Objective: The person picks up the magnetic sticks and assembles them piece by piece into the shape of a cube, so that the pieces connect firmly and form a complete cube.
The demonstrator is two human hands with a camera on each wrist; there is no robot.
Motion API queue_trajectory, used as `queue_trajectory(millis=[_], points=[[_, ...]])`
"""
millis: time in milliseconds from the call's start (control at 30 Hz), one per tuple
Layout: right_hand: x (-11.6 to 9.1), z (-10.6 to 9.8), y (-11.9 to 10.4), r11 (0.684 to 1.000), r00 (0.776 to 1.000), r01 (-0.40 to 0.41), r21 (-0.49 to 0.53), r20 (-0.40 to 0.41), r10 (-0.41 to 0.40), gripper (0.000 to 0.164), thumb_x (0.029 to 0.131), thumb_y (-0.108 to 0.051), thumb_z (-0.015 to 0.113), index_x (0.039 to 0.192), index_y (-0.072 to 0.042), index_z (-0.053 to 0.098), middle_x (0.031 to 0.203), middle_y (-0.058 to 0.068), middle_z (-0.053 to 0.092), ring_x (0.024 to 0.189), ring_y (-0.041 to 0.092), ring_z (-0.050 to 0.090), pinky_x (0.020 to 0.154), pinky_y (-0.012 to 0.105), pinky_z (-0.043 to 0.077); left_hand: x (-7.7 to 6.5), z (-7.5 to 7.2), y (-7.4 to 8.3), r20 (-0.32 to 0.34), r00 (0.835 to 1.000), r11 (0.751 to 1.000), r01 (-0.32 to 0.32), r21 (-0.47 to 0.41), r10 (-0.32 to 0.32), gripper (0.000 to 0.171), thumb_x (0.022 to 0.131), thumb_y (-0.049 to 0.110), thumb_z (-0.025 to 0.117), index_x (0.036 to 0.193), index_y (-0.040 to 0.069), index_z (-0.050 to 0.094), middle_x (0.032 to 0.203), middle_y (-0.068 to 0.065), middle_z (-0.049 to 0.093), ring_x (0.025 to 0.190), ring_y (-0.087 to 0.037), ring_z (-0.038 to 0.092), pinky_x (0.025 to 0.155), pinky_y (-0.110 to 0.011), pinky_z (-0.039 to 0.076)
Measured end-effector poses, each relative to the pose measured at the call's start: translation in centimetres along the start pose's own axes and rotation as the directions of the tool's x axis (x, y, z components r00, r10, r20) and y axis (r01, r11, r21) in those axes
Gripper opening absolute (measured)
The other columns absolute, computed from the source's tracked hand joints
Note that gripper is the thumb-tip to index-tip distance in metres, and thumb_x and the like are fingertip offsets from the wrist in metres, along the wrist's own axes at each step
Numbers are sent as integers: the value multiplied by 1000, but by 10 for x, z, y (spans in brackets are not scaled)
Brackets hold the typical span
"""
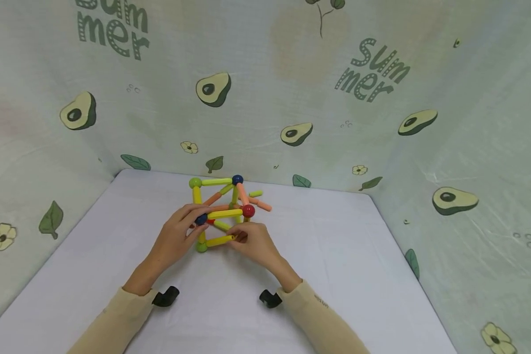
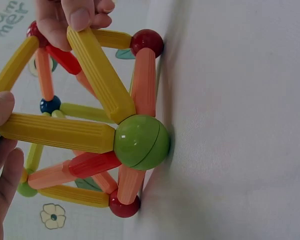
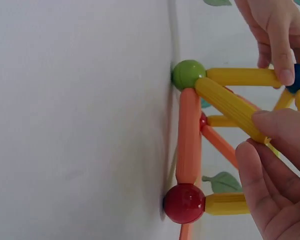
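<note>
A frame of coloured rods and balls stands on the white table, with a green ball (image 2: 142, 142) at its near lower corner. My left hand (image 1: 175, 236) grips the dark blue ball (image 1: 201, 219) above that corner, thumb and fingers round it and the end of an upright yellow rod (image 2: 60, 132). Between thumb and fingers, my right hand (image 1: 257, 243) pinches the outer end of a slanting yellow rod (image 3: 230, 106). This rod's other end meets the green ball. Above the right hand, a red ball (image 1: 249, 211) sits at an upper corner.
Loose rods lie behind the frame, including an orange rod (image 1: 263, 206) and a short green rod (image 1: 255, 193). A printed cloth (image 1: 256, 108) hangs behind the table (image 1: 336, 275). Each sleeve cuff carries a black wrist camera (image 1: 270, 298).
</note>
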State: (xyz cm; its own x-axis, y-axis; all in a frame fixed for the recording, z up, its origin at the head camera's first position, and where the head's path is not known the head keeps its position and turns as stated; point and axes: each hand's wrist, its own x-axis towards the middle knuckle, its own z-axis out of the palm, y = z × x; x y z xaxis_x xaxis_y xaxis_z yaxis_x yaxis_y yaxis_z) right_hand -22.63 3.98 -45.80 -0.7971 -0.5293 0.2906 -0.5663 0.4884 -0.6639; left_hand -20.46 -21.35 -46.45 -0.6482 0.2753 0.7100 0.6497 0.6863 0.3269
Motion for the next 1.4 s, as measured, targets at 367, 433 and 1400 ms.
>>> queue_trajectory(millis=[367,433,1400], points=[[-8,0,1,992,994,-62,113,-78,71,19,93,-8,83,112,-6,80,100,1,79,85,9,71,78,20,60,0,-10,6,-21,998,993,-54,105,57,65,78,1,93,137,13,70,136,-13,62,109,-30,57,80,-42,54],[-8,-1,1,990,994,-66,122,-74,75,19,93,-9,83,112,-6,80,100,1,79,85,9,71,78,20,60,-1,-11,7,-30,997,988,-71,134,75,64,76,3,95,135,13,71,131,-13,62,107,-31,55,78,-42,53],[-5,4,6,987,996,-63,147,-59,72,15,94,-15,84,108,-10,82,99,1,81,84,4,73,77,20,60,-18,31,32,125,981,988,138,68,-146,45,82,16,95,123,16,77,109,-1,79,98,-20,76,82,-38,64]])
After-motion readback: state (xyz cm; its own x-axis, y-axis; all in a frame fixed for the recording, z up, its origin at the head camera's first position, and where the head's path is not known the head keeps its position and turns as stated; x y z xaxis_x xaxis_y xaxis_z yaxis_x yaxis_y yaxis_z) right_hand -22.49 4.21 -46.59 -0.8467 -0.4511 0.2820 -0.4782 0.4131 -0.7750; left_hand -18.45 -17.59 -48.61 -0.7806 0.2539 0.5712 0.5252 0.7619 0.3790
